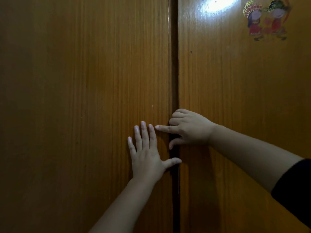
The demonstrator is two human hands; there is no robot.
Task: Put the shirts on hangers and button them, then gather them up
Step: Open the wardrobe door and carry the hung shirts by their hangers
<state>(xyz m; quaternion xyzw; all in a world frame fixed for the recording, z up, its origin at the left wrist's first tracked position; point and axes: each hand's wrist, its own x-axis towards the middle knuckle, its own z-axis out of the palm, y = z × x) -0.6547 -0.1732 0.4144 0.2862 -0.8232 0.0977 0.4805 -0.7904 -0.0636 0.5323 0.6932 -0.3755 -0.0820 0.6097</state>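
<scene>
Two wooden wardrobe doors filled the view, the left door point(84, 98) and the right door point(244, 106), meeting at a dark vertical gap point(174, 73) that ran from twelve o'clock down to six o'clock just right of centre. The left hand point(148, 155) lay flat against the left door at about six o'clock from the middle of the view, its fingers straight and spread, pointing toward twelve o'clock, with the thumb stretched toward three o'clock so that its tip reached the gap. The hand held nothing and simply pressed on the wood. The right hand point(188, 127) sat just beside it, at roughly two o'clock from the left hand, with its upper fingers curled into the gap around the edge of the right door, gripping that edge. Its index finger pointed toward nine o'clock across the gap, its tip nearly touching the left hand's fingertips, and its thumb hung below toward the gap. A black sleeve point(296, 190) covered the right upper arm at four o'clock. A bright patch of reflected light point(217, 4) shone at one o'clock, and a sticker of two cartoon figures in red dress point(266, 21) sat at two o'clock on the right door. No shirts or hangers were in sight.
</scene>
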